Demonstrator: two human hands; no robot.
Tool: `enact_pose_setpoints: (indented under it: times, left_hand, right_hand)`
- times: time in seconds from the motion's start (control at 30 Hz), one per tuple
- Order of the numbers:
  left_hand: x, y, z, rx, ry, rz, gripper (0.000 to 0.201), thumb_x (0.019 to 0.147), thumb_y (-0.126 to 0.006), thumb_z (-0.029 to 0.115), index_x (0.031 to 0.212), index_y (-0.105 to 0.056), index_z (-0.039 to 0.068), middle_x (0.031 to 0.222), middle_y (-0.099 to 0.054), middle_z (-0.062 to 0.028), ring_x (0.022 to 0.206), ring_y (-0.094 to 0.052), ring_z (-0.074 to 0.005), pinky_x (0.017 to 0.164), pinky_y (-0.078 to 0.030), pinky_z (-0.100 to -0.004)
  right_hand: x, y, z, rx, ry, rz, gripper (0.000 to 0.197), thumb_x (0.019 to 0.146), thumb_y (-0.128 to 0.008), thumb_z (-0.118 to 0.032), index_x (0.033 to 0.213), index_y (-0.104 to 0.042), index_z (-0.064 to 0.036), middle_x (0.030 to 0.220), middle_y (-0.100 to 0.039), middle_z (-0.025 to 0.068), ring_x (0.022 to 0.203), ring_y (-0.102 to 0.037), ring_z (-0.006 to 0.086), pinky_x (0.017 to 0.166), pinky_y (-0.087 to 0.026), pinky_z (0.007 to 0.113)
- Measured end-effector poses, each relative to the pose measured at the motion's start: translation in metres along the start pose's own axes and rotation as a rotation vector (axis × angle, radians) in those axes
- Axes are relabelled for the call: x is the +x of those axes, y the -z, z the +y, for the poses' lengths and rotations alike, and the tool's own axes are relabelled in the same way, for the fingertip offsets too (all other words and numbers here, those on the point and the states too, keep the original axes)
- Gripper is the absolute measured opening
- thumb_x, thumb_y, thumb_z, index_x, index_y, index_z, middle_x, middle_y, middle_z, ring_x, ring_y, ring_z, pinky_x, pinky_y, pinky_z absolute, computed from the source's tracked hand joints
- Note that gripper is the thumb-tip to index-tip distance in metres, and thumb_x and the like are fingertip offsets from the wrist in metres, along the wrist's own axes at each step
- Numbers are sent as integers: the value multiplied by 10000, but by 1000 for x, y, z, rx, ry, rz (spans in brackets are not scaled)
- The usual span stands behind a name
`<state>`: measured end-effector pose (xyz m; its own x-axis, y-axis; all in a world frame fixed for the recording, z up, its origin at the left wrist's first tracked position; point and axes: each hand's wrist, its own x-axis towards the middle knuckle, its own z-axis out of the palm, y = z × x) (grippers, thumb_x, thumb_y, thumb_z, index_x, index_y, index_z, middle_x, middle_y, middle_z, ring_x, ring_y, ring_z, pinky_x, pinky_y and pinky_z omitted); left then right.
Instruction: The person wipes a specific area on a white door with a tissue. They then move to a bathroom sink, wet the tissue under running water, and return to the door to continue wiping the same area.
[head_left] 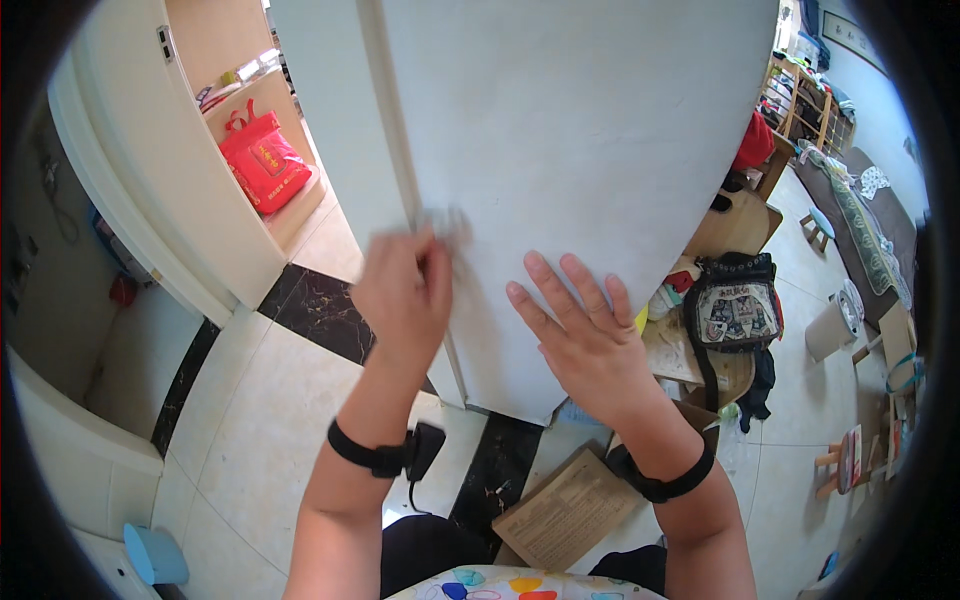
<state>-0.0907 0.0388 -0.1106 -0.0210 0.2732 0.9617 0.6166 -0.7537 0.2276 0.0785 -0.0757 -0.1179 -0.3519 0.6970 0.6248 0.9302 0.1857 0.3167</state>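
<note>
Both hands raised: right hand [585,335] flat, open on white door [580,130]; left hand [400,295] blurred, possibly pinching cloth [445,225].

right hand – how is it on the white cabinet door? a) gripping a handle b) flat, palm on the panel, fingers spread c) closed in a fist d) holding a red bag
b – the right hand lies open with its fingers spread flat against the white cabinet door, while the left hand works at the door's edge.

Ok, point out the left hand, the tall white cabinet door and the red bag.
left hand [402,290], head view, back of the hand.
tall white cabinet door [590,130], head view, bare front panel.
red bag [265,162], head view, front face.
</note>
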Motion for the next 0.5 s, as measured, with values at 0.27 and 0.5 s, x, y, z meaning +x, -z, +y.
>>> enact_pose_setpoints:
  times: [0.27,0.5]
  left_hand:
    - [-29,-3,0,-78,-76,-45,176,695,-679,-43,820,-598,51,649,-518,-61,500,-498,-172,436,-391,-270]
    - [-31,-2,-1,-109,-27,-58,196,704,-695,-40,867,-632,49,709,-584,-90,535,-559,-202,446,-426,-278]
  right_hand:
    - [0,-2,0,-1,-4,18,484,838,-448,-155,1319,-503,-152,1496,-336,6,1415,-217,185,1159,-31,404]
    - [0,-1,-1,8,-16,-27,483,837,-446,-156,1316,-507,-155,1487,-351,4,1404,-240,176,1159,-36,401]
